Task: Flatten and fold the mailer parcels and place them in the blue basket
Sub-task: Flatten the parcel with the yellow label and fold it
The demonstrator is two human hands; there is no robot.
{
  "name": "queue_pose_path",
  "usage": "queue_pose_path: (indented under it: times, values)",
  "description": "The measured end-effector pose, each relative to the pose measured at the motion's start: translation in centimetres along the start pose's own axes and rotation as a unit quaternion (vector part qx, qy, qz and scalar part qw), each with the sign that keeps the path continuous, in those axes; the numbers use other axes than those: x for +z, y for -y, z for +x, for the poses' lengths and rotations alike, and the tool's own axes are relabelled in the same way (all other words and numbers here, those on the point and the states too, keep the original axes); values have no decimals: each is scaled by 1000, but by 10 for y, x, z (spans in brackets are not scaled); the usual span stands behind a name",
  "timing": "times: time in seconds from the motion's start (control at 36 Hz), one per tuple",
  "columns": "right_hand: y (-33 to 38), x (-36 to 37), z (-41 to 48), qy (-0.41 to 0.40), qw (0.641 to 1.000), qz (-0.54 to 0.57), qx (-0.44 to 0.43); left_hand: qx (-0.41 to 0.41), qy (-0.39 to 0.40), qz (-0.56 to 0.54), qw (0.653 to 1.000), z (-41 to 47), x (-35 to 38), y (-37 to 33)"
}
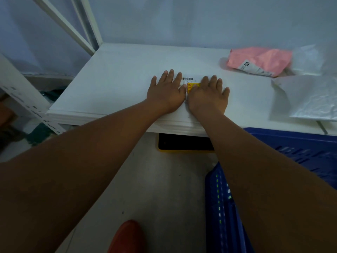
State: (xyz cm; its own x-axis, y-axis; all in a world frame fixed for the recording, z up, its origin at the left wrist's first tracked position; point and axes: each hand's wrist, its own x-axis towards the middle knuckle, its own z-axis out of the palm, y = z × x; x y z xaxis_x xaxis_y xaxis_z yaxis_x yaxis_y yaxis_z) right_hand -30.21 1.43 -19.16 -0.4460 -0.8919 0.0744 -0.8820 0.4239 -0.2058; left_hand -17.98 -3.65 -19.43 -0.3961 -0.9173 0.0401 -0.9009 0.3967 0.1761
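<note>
We look through a single wide-angle camera worn on the head, facing forward and tilted down. We stand close to the near edge of the white table [118, 73]. Its top fills the middle band, with the wall [182, 19] above and the floor [155, 179] straight below us. Both forearms run in from the lower corners to the left hand [166, 92] and right hand [208, 98] near centre. The blue basket [300, 148] sits at lower right.

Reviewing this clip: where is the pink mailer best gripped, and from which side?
Probably the left end of the pink mailer, reached from the left: that end lies free on the table, while its right end runs against the silvery mailers. It looks puffy, so a pinch grip should catch.
</note>
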Motion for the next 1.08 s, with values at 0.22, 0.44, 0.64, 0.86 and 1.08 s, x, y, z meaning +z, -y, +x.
queue_pose_path:
  times: [0.22,0.44,0.64,0.86,1.08]
  values:
    - [-5,-4,9,5,999,43,-1,4,-9,4,1000,0,0,0]
    - [-5,-5,15,2,996,91,20,3,-10,3,1000,-1,0,-1]
    - [-5,-5,13,-5,995,93,22,5,-13,-4,1000,-2,0,0]
    - [-3,-5,3,12,999,41,15,-12,-37,-15,999,-3,0,3]
    - [-2,-6,1,17,1000,20,11,-1,-30,-15,999,4,-1,6]
